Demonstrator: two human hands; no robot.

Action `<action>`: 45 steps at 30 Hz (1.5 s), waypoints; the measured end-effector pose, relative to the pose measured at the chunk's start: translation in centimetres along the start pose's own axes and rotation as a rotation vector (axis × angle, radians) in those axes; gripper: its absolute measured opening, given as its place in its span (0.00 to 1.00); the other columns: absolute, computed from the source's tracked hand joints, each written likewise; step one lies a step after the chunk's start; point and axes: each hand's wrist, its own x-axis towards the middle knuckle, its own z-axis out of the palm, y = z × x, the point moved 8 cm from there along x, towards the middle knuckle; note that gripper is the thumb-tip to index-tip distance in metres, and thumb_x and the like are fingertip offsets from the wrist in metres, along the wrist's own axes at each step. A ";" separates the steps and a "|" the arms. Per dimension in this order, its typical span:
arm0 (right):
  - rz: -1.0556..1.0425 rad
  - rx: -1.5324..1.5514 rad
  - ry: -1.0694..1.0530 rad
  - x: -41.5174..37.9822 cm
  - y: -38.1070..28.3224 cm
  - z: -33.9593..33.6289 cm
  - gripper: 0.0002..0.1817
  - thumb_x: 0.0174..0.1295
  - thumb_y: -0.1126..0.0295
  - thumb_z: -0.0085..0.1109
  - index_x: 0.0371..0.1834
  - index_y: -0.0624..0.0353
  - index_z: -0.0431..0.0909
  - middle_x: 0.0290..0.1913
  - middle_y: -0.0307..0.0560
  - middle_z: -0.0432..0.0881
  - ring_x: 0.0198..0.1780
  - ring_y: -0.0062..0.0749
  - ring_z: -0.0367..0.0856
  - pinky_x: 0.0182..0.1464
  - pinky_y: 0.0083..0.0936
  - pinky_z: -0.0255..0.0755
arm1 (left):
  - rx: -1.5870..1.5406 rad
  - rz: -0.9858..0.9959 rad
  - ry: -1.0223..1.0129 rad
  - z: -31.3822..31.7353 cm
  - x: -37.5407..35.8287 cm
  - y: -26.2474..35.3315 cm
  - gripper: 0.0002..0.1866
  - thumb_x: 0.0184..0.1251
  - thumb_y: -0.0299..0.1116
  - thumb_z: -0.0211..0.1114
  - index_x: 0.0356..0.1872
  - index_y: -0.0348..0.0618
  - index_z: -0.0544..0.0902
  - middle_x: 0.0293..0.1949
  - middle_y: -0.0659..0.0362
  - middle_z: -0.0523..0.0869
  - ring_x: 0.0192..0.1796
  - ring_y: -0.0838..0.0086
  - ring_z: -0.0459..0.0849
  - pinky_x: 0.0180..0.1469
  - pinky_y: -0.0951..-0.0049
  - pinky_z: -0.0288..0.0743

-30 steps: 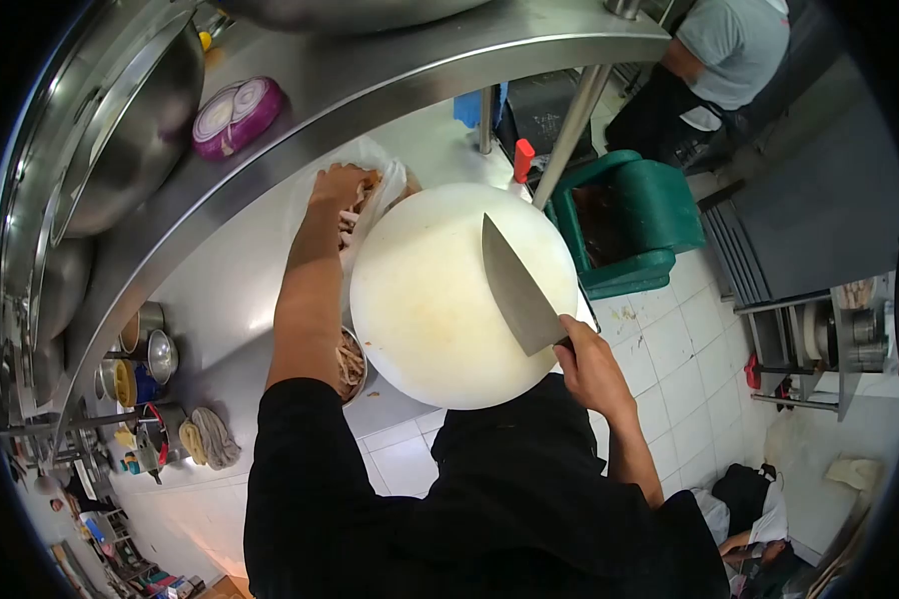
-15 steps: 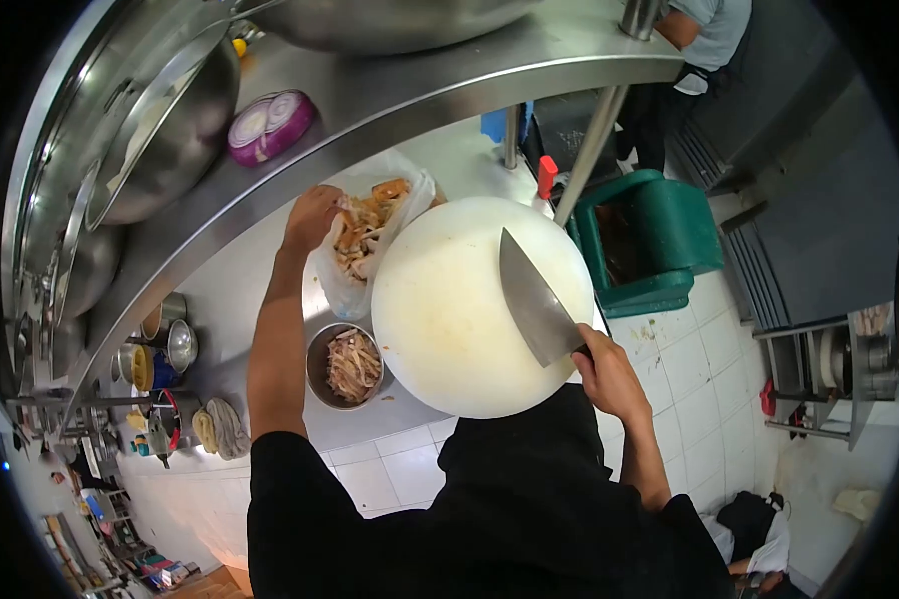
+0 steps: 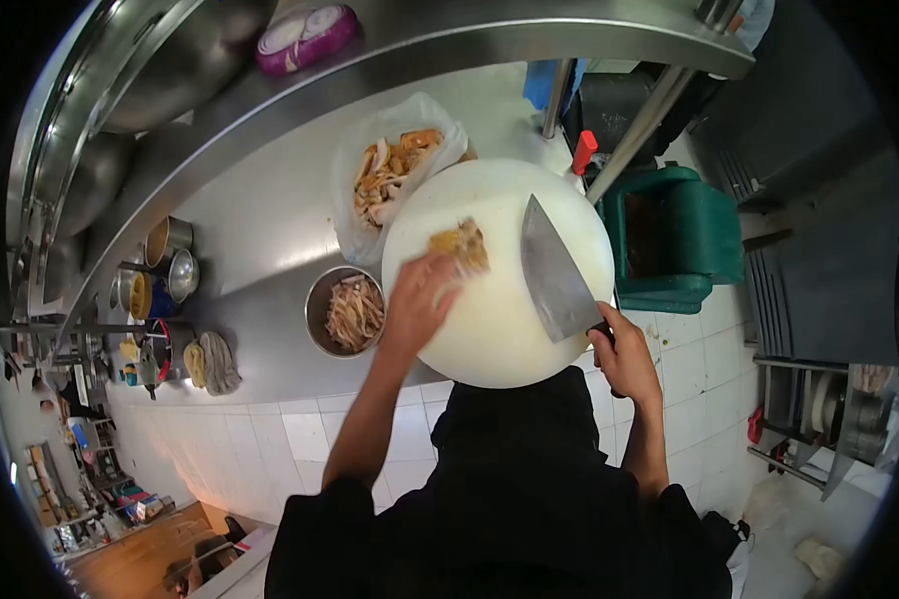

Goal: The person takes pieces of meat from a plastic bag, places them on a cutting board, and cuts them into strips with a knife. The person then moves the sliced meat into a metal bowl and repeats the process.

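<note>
My right hand (image 3: 624, 357) grips the handle of a broad kitchen knife (image 3: 555, 275), whose blade lies over the right side of a round white cutting board (image 3: 487, 334). Over the board's left side is my left hand (image 3: 422, 298), blurred, with fingers apart. A piece of cooked chicken (image 3: 461, 246) with yellow-brown skin is right at its fingertips, blurred too. Left of the board, a clear plastic bag (image 3: 346, 222) stands open with more chicken pieces (image 3: 395, 172) inside. Nearer me, a metal bowl (image 3: 313, 324) contains shredded meat strips (image 3: 354, 312).
A steel shelf (image 3: 449, 48) crosses above the counter, bearing a cut red onion (image 3: 308, 40) and metal bowls. Right of the board are a red-handled tool (image 3: 584, 152) and a green bin (image 3: 704, 235). Metal pots (image 3: 170, 240) and cloths (image 3: 220, 364) sit at far left.
My left hand has moved from the bag onto the board, and a chicken piece now shows there. The knife remains in my right hand over the board. The view has shifted.
</note>
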 end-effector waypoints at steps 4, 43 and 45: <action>0.189 0.313 -0.098 -0.5 0.6 0.2 0.26 0.68 0.78 0.58 0.70 0.71 0.69 0.39 0.52 0.82 0.24 0.22 0.79 0.27 0.23 0.76 | -0.026 -0.175 -0.026 -0.6 -4.1 0.8 0.24 0.56 0.22 0.74 0.57 0.40 0.83 0.56 0.50 0.85 0.60 0.53 0.81 0.63 0.57 0.75; -0.253 -0.467 -0.012 5.7 -15.9 -0.6 0.11 0.63 0.75 0.54 0.43 0.71 0.68 0.30 0.73 0.83 0.36 0.73 0.83 0.44 0.61 0.76 | -0.130 -0.083 0.018 2.6 -2.2 -0.3 0.14 0.56 0.20 0.71 0.44 0.37 0.85 0.46 0.52 0.84 0.50 0.56 0.82 0.53 0.61 0.78; -0.238 -0.545 -0.054 6.0 -14.6 2.4 0.10 0.63 0.75 0.53 0.44 0.70 0.68 0.32 0.74 0.83 0.37 0.74 0.83 0.45 0.63 0.76 | -0.136 -0.079 0.019 2.6 -2.2 -0.4 0.14 0.55 0.20 0.71 0.44 0.37 0.85 0.46 0.52 0.84 0.49 0.56 0.82 0.53 0.61 0.79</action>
